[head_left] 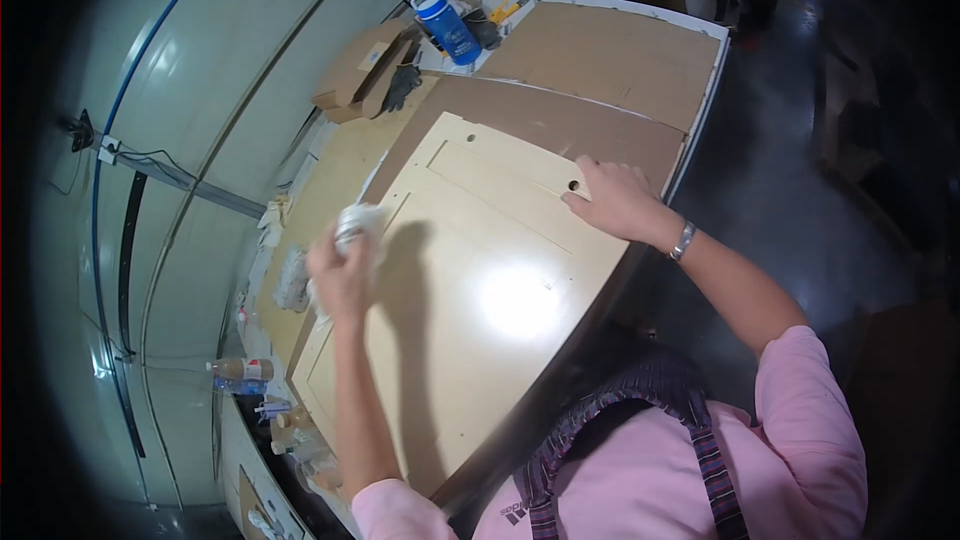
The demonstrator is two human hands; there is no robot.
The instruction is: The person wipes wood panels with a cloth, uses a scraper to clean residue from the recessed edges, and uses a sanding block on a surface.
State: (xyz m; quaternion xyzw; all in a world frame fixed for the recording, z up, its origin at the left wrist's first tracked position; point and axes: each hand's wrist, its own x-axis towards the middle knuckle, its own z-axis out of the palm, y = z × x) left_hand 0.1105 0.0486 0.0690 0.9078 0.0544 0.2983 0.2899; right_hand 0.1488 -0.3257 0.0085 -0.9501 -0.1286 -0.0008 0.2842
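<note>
A large cream-coloured panel [450, 340] with shallow grooves and a few round holes lies flat on the workbench before me. My left hand [342, 275] is closed around a crumpled white cloth [357, 227], held over the panel's left side. Whether the cloth touches the surface I cannot tell. At the panel's far right corner rests my right hand [620, 198], its fingers lying over the edge beside a dark hole, thumb apart from them.
Brown cardboard [615, 55] covers the bench's far end. A blue water jug [447, 28], a dark glove [402, 88] and an open carton [365, 65] stand beyond the panel. Bottles [240, 370] line the left edge, near the wall [150, 240].
</note>
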